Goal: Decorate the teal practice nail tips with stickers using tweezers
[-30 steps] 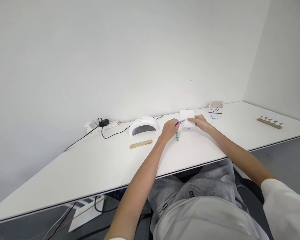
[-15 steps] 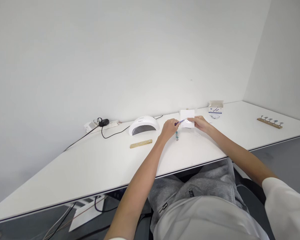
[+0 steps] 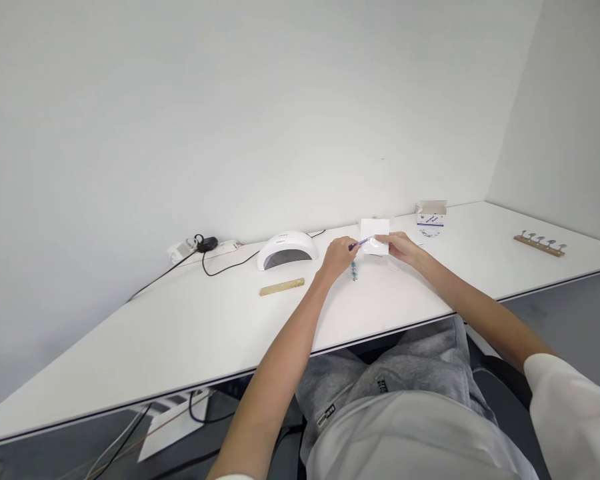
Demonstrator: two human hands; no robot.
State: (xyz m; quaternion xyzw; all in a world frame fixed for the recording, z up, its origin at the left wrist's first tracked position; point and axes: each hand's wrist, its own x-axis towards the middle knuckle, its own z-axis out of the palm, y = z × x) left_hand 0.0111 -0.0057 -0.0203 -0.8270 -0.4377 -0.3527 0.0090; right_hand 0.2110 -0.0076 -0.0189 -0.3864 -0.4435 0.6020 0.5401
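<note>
My left hand (image 3: 340, 257) is closed around a slim purple pen-like tool (image 3: 357, 245). That tool points right, its far end close to the fingertips of my right hand (image 3: 403, 247). My right fingers are pinched together in front of a white square card (image 3: 375, 227); whatever sits between them is too small to make out. A shiny clear patch shows on the card's lower half, just under those fingertips. Beneath my left hand lies a short row of teal and silver pieces (image 3: 354, 271), partly covered by the hand.
A white dome-shaped lamp (image 3: 289, 244) stands left of my hands, with a yellowish flat bar (image 3: 282, 287) before it. Cables run to a black adapter (image 3: 208, 244). An opened small box (image 3: 431, 213) stands at the back right. Farther right lies a wooden strip with several upright metal pieces (image 3: 539, 245).
Hardly anything differs. Both hands keep their places and their hold, and the view has shifted very slightly.
</note>
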